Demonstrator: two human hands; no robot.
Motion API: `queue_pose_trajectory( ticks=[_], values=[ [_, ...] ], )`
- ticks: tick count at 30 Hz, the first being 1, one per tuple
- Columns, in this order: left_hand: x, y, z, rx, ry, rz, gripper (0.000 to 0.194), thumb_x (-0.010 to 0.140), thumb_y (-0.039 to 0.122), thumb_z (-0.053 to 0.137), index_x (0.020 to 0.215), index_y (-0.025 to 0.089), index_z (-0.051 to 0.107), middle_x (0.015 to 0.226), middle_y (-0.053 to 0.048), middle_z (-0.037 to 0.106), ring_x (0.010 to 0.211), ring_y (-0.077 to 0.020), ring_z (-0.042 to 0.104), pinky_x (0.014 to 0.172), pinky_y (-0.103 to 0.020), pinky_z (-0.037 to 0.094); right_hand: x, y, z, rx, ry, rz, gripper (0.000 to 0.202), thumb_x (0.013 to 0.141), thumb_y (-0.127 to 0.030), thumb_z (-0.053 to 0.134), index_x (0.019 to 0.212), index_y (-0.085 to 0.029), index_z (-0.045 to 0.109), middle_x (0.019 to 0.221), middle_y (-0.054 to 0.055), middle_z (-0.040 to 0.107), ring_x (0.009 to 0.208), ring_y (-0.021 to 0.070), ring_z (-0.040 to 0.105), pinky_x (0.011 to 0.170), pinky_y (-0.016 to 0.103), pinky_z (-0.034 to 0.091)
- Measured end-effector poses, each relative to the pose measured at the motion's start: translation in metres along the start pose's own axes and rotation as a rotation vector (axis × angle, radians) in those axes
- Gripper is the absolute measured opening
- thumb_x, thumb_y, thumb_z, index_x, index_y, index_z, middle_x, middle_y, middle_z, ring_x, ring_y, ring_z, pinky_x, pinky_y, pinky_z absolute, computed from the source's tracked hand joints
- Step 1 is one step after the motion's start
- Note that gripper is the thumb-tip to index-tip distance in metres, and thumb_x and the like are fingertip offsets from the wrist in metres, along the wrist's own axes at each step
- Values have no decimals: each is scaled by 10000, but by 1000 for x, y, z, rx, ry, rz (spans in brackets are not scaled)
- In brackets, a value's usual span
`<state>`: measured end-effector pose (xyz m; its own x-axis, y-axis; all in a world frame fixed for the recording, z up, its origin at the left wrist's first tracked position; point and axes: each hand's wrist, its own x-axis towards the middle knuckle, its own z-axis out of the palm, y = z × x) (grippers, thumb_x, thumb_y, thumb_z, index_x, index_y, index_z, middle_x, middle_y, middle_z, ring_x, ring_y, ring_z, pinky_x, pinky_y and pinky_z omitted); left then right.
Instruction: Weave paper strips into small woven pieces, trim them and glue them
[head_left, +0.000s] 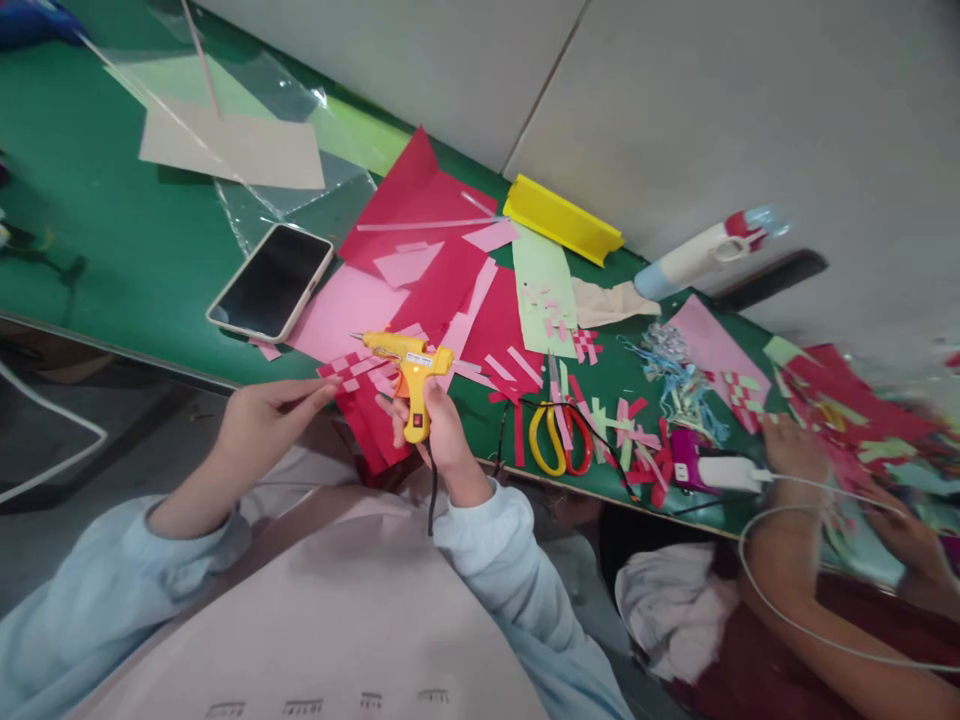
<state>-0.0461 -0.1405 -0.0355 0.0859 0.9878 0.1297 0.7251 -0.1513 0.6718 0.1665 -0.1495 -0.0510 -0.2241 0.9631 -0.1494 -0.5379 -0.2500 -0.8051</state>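
My right hand (441, 428) is wrapped round the handle of a yellow glue gun (409, 355), whose nozzle points left. In my left hand (281, 415), thumb and fingertips are pinched on the corner of a woven pink and red paper strip piece (352, 368). The nozzle is above and near this woven piece. Beneath and behind the gun lie red paper (450, 290) and pink paper (349, 310) on the green table.
A phone (271, 283) lies left of the papers. Scissors (551, 440), a black cord and paper strips are to the right. A yellow holder (562, 220) and a bottle (697, 255) are near the wall. Another person's hands (795, 450) work at far right.
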Motion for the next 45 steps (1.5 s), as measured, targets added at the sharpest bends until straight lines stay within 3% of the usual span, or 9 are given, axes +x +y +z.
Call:
queue_pose_trajectory(
  ticks=[3,6,10,14,17,20,23,31,45],
  values=[
    [-5,1,1,251,88,60,467,972,523,459,990,183,777,795,-105,779,756,-233,702,596,-299,426,1,-1,1,-5,-4,-9,558,817,-745,605,856,-188,596,547,-113,514,345,77,528,1042,432,519],
    [-12,-1,-10,527,108,155,452,1000,418,416,731,184,693,630,-77,684,648,-213,653,533,-301,336,1,0,0,-20,6,-6,546,831,-739,588,843,-193,579,548,-110,503,345,73,513,968,413,560],
    [-22,0,-26,358,-289,321,351,988,329,424,767,200,665,665,-19,670,575,-155,609,509,-262,373,0,3,-2,-4,5,-1,540,836,-736,587,781,-201,542,561,-101,498,359,73,515,871,390,595],
    [-24,11,-34,116,-513,505,313,974,244,487,1216,294,680,1143,-36,728,1002,-162,676,824,-262,524,-5,-1,2,42,31,-33,552,838,-742,581,733,-205,515,564,-90,505,360,68,492,865,406,602],
    [-10,19,-34,102,-437,584,296,990,333,526,1231,292,694,1150,-56,715,1027,-187,645,871,-304,530,-8,-9,6,32,63,-32,579,817,-771,577,685,-213,495,524,-88,481,358,74,468,820,406,614],
    [17,19,-25,249,-220,561,321,1011,299,459,1110,208,750,1020,-91,714,946,-210,630,853,-349,526,-10,-16,8,23,63,-37,592,803,-784,580,662,-215,495,511,-83,468,357,79,469,759,399,621],
    [46,14,-10,358,-174,517,303,971,302,500,1016,192,778,921,-89,707,900,-237,622,831,-370,523,-11,-18,7,54,81,-64,567,800,-759,615,706,-208,517,573,-77,500,359,73,484,705,380,617],
    [81,19,10,443,-416,538,347,926,266,455,997,212,790,1013,-93,743,970,-253,636,897,-386,503,-21,-16,8,91,112,-60,554,795,-761,616,825,-211,563,573,-103,497,349,76,492,765,403,609],
    [86,25,6,469,-371,572,249,966,253,440,965,108,643,993,-139,683,969,-250,624,872,-369,509,-26,-3,3,85,160,17,610,747,-816,614,754,-215,509,566,-74,481,396,91,474,587,320,579]
  ],
)
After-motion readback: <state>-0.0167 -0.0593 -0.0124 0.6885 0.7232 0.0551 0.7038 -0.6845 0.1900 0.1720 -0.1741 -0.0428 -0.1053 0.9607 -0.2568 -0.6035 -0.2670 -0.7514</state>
